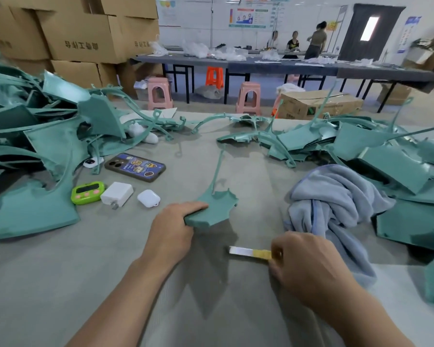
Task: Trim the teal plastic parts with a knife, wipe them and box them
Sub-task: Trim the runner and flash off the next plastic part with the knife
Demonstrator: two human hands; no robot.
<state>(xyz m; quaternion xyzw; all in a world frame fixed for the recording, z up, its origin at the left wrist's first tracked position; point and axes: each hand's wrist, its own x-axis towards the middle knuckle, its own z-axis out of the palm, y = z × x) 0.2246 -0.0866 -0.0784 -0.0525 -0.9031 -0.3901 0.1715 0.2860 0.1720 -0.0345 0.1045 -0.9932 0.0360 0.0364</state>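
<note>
Gripping teal part (216, 209) with left hand (171, 231), clutching knife (246, 251) in right hand (306, 266). Crowded in — towel (336, 204) mid-right, phone (135, 167) and timer (87, 192) mid-left.

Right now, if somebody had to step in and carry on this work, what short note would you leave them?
Left hand grips one teal part by its near edge, held above the table.
Right hand holds the knife, blade pointing left, apart from the part.
Blue towel lies bunched to the right.
A left pile and a right pile of teal parts flank the work; which is trimmed, I cannot tell.
Left to do: trim this part, wipe it, box it, then the rest.
</note>
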